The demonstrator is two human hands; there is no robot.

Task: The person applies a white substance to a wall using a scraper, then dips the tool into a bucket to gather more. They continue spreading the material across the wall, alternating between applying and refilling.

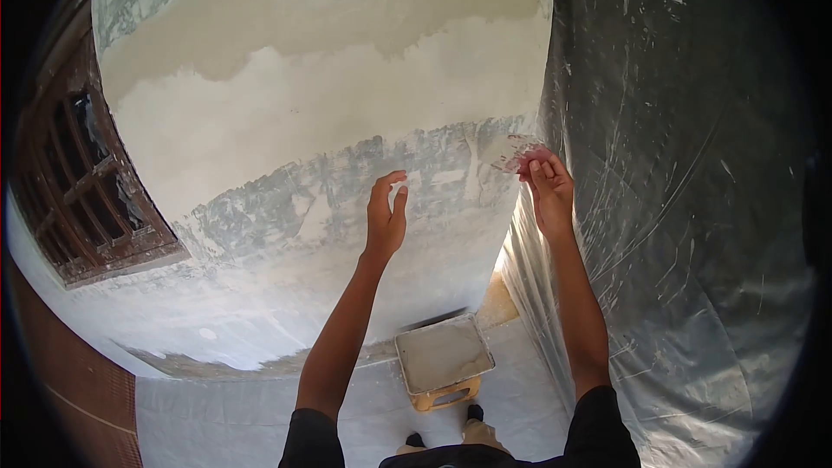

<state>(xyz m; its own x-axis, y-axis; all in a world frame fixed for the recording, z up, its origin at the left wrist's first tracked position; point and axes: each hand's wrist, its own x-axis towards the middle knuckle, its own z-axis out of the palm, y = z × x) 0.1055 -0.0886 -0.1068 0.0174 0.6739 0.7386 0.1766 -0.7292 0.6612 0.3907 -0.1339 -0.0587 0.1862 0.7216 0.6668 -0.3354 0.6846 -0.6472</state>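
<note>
My right hand (549, 185) pinches a small scraper (518, 152) with a reddish grip and a pale, smeared blade, close to the wall's right edge. Nothing shows in my left hand (386, 215), which is raised in front of the wall with thumb and fingers apart. Behind both hands, the wall (321, 95) has smooth beige and cream plaster above a rough grey band. Below the hands, a tray of pale paste (444, 354) rests on a yellow stool (445, 396).
A brown wooden window frame (95, 182) is at the left. Dark, splattered plastic sheeting (685, 234) hangs along the right side. Light sheeting (225, 420) covers the floor, and my feet are just below the stool. A reddish-brown surface (78, 373) lies at the lower left.
</note>
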